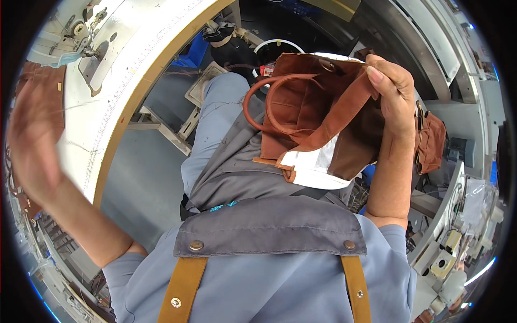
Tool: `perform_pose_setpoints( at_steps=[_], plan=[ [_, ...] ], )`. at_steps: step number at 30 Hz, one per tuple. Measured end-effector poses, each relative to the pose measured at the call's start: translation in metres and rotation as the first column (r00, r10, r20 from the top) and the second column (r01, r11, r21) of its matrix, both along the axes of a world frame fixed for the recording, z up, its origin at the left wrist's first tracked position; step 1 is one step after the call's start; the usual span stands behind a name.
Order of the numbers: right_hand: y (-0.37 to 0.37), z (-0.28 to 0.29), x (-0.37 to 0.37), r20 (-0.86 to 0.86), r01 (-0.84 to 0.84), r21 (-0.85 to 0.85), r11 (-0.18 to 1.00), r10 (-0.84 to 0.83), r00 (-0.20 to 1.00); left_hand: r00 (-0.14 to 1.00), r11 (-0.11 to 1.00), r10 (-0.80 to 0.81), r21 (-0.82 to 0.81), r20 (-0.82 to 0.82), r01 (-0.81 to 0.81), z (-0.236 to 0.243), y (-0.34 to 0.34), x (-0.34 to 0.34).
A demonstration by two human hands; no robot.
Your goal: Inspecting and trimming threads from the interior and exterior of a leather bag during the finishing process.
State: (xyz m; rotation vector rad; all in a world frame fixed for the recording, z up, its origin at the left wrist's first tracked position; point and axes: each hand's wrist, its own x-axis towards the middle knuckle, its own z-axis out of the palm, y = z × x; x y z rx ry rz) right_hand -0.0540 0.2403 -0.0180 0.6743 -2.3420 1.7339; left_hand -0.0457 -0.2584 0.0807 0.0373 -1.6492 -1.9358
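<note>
My right hand [397, 94] grips the upper edge of a reddish-brown handbag [293, 107], thumb on the near face of its rim and fingers behind. The bag rests on my lap, tilted so its mouth gapes and the dark brown and white inner panels show. Two rounded handles [273, 110] stick out on its left side. Far to the left, my left hand [35, 137] is raised and smeared by motion, so its fingers cannot be made out. Close to it is a reddish-brown piece [53, 89] on the white table's far left part.
A white sewing table [121, 62] with a curved wooden edge runs along the left, carrying a sewing machine [78, 32]. Another reddish-brown bag [431, 142] hangs beyond my right forearm. A blue bin [194, 52] and a round white-rimmed container [293, 45] stand on the floor ahead.
</note>
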Motion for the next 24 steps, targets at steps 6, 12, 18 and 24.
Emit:
perform_pose_setpoints(
  at_steps=[6, 12, 18, 24],
  plan=[
    [-0.002, 0.006, -0.009, 0.136, 0.052, -0.035, 0.998, -0.047, 0.99, 0.747, 0.676, -0.507, -0.339, 0.431, 0.655, -0.126, 0.178, -0.051],
    [0.02, -0.01, -0.026, 0.278, 0.036, -0.133, 0.99, 0.003, 0.961, 0.705, 0.445, -0.451, -0.547, 0.547, 0.709, -0.161, 0.243, -0.083],
    [0.032, -0.037, -0.035, 0.347, 0.138, -0.154, 0.978, -0.078, 0.935, 0.662, 0.493, -0.59, -0.442, 0.462, 0.749, -0.181, 0.246, -0.112],
    [0.037, -0.065, -0.038, 0.452, 0.187, -0.179, 0.966, -0.088, 0.888, 0.35, 0.426, -0.884, 0.224, 0.31, 0.877, -0.184, 0.278, -0.116]
  ],
)
